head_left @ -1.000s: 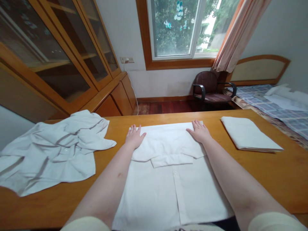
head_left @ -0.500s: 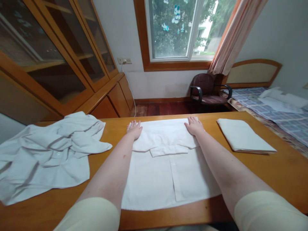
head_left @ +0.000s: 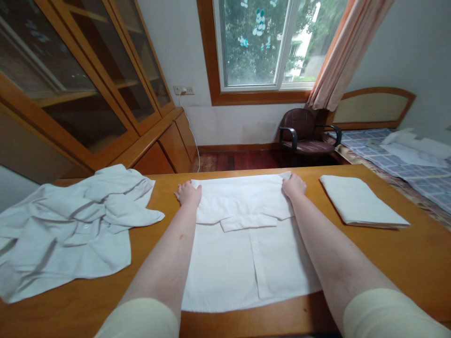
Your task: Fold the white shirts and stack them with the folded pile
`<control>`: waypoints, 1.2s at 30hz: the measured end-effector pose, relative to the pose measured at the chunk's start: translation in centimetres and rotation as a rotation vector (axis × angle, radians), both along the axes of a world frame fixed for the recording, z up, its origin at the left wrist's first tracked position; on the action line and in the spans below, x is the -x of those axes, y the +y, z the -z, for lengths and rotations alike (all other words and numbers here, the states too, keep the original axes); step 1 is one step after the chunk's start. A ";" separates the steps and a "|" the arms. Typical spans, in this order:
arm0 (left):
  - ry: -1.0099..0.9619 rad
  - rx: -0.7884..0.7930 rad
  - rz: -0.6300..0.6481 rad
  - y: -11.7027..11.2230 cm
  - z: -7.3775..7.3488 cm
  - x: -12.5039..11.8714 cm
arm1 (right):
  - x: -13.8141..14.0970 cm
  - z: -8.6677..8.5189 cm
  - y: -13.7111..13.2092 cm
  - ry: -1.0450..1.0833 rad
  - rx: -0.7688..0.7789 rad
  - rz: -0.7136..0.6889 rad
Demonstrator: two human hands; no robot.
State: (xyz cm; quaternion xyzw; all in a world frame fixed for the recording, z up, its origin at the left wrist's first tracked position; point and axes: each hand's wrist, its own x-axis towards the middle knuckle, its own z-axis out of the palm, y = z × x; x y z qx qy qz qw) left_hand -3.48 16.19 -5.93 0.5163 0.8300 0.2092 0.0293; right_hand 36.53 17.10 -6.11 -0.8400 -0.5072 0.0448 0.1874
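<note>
Pinching the far corners of the white shirt, I am curling my left grip and right grip closed on its cloth. It is lying flat on the counter at mid-frame, between a crumpled shirt at left and a folded cloth at right.

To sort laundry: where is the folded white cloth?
In the head view, the folded white cloth lies on the table, right of the right hand, apart from it.
</note>
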 end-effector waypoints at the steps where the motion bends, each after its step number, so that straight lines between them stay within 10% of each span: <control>1: -0.024 -0.020 0.003 -0.1 -0.1 0.1 | -0.1 -0.1 -0.1 0.039 -0.021 -0.022; 12: -0.137 -0.054 0.069 -0.1 0.0 0.7 | -0.1 -1.2 -1.3 0.241 -0.075 -0.005; 20: -0.199 -0.097 0.045 -0.1 0.0 0.7 | -0.9 -3.6 -5.1 0.495 -0.500 -0.151; 27: -0.450 -0.343 0.187 0.4 -2.7 1.3 | -3.0 -5.5 -7.8 0.746 -0.553 -0.137; 36: -0.636 -0.410 0.271 -9.7 -6.6 5.8 | -5.1 -5.8 -14.7 0.708 -0.559 -0.215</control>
